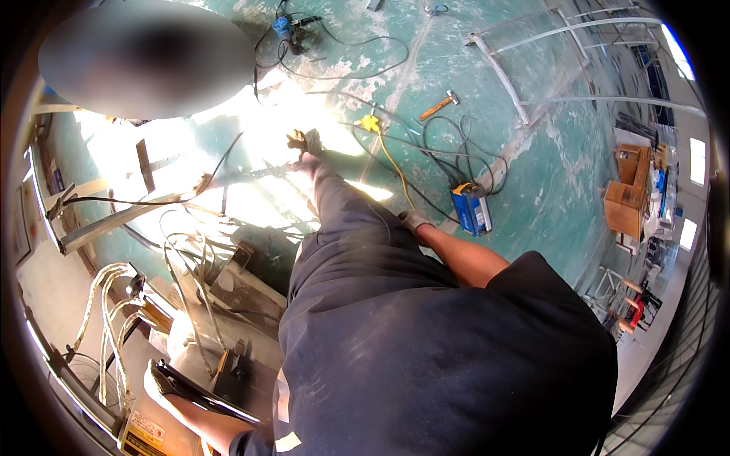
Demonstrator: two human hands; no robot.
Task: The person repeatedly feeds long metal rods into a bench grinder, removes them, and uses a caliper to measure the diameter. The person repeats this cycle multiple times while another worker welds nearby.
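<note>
My left hand (156, 384), in a pale glove, reaches out at the lower left. It is closed at the edge of a dark, flat, shiny panel (199, 397) whose exact kind I cannot make out. Beside it stands a box-shaped machine (156, 432) with a yellow-and-black label. My right hand (414, 220), also gloved, hangs down by my right leg. Its fingers are too small and partly hidden to read. The nearest thing to it is a blue box-shaped power unit (472, 209) with cables, standing on the floor.
A hammer (439, 105), a yellow cord connector (369, 123) and loose cables lie on the green floor. A blue power tool (284, 30) lies farther off. Metal frames (502, 80) stand at the far right, cardboard boxes (625, 207) at right. A metal beam (114, 224) juts in at left.
</note>
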